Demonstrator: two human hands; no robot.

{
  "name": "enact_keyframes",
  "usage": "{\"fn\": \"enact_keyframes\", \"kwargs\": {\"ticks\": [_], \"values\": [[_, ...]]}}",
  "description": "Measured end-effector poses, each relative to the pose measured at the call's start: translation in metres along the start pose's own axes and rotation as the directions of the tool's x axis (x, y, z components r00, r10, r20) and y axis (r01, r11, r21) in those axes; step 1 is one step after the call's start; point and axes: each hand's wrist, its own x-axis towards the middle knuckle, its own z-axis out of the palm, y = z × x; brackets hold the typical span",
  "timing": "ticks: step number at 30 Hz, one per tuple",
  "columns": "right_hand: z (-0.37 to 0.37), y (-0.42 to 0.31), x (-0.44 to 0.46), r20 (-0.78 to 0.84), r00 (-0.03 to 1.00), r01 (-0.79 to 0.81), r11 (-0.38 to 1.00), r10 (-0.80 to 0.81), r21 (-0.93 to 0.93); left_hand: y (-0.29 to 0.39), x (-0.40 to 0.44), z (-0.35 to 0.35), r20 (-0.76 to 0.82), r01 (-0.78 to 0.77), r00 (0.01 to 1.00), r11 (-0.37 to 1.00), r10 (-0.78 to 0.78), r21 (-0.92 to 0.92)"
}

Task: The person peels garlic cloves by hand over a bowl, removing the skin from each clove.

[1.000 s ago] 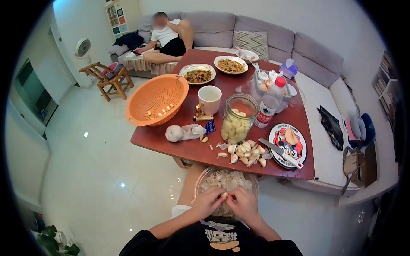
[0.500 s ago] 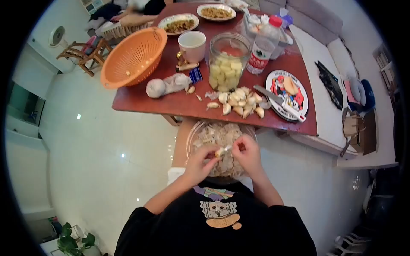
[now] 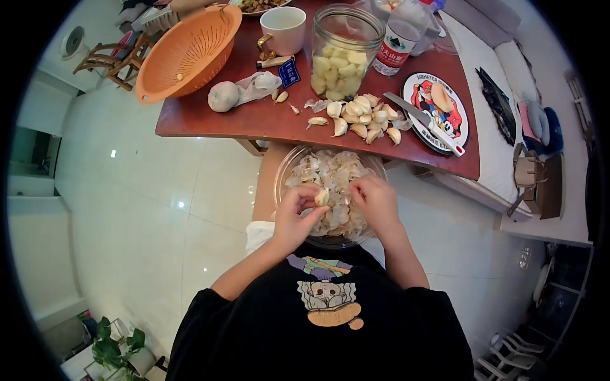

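Note:
My left hand (image 3: 298, 213) pinches a pale garlic clove (image 3: 322, 197) between thumb and fingers. To its right, my right hand (image 3: 377, 202) is closed in a pinch, apart from the clove; whatever lies between its fingertips is too small to make out. Both hands are above a clear bowl (image 3: 279, 184) heaped with papery garlic skins (image 3: 333, 166). On the table just beyond, a pile of unpeeled garlic cloves (image 3: 362, 115) lies in front of a glass jar (image 3: 340, 54), which holds many peeled cloves.
The red-brown table (image 3: 254, 130) also carries an orange colander (image 3: 190, 57), a white mug (image 3: 283, 30), a garlic bulb (image 3: 223, 96), a bottle (image 3: 399, 41) and a cartoon plate (image 3: 422, 92). A knife (image 3: 429, 124) lies across the plate, its handle over the rim.
My right hand has drawn away to the right from the clove, where a whitish strip of skin showed between the hands. My view has tilted downward.

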Motion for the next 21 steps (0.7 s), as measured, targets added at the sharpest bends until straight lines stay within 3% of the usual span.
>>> {"fn": "enact_keyframes", "kwargs": {"ticks": [1, 4, 7, 10, 16, 17, 20, 21], "values": [[0.001, 0.0, -0.002, 0.065, 0.994, 0.095, 0.994, -0.091, -0.06, 0.0, 0.002, -0.001, -0.004, -0.009, 1.0, 1.0, 0.009, 0.02], [0.001, -0.012, -0.002, -0.03, 0.991, 0.128, 0.989, -0.13, -0.075, 0.0, 0.006, 0.0, -0.028, -0.03, 0.999, 0.993, 0.034, 0.115], [-0.013, -0.037, 0.001, -0.079, 0.991, 0.114, 0.992, -0.11, 0.055, 0.003, 0.01, -0.001, -0.012, -0.053, 0.998, 0.957, 0.059, 0.286], [-0.014, -0.047, 0.0, -0.032, 0.991, 0.137, 0.938, -0.134, 0.319, 0.007, 0.015, -0.002, 0.031, -0.131, 0.991, 0.889, 0.13, 0.438], [-0.008, -0.048, -0.006, 0.0, 1.0, 0.01, 0.946, -0.01, 0.324, 0.019, 0.016, 0.002, 0.108, -0.219, 0.975, 0.763, 0.194, 0.608], [-0.006, -0.049, -0.006, -0.044, 0.998, 0.046, 0.96, -0.035, 0.275, 0.023, 0.017, 0.002, 0.13, -0.267, 0.962, 0.725, 0.24, 0.635], [-0.004, -0.046, -0.004, -0.094, 0.994, 0.08, 0.956, -0.056, 0.283, 0.024, 0.017, 0.005, 0.163, -0.309, 0.949, 0.705, 0.269, 0.638], [-0.005, -0.045, -0.004, -0.079, 0.997, 0.013, 0.951, 0.013, 0.308, 0.023, 0.017, 0.005, 0.182, -0.355, 0.932, 0.686, 0.314, 0.635]]}}
